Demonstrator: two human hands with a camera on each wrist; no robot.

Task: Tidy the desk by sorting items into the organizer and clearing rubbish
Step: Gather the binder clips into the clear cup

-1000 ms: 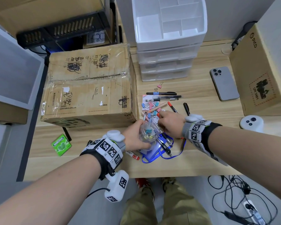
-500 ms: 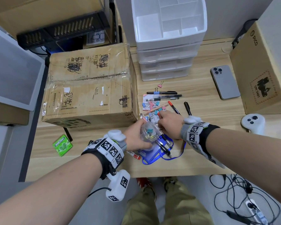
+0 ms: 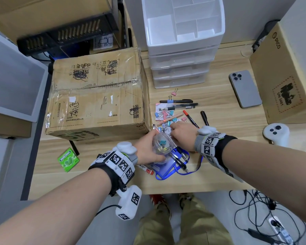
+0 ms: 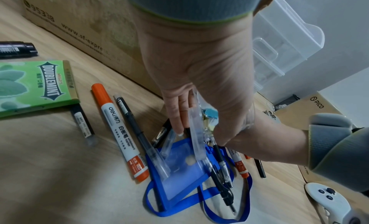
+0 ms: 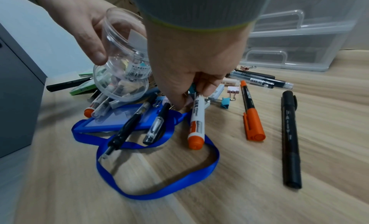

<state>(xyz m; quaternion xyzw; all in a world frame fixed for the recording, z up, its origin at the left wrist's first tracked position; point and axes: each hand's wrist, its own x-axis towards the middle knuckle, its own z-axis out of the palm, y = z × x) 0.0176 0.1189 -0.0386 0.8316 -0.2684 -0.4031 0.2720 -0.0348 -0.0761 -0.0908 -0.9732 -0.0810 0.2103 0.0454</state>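
Left hand (image 3: 149, 148) gripping tilted clear jar (image 3: 162, 145), right hand (image 3: 181, 135) pinching teal clip (image 5: 192, 87)

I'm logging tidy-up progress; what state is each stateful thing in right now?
Clear jar: lidless, tilted, held by left hand, some clips inside.
Right hand: pinching a binder clip.
Organizer: drawers closed, visible top compartments empty.
Phone: face down.
Black marker: capped, lying flat.
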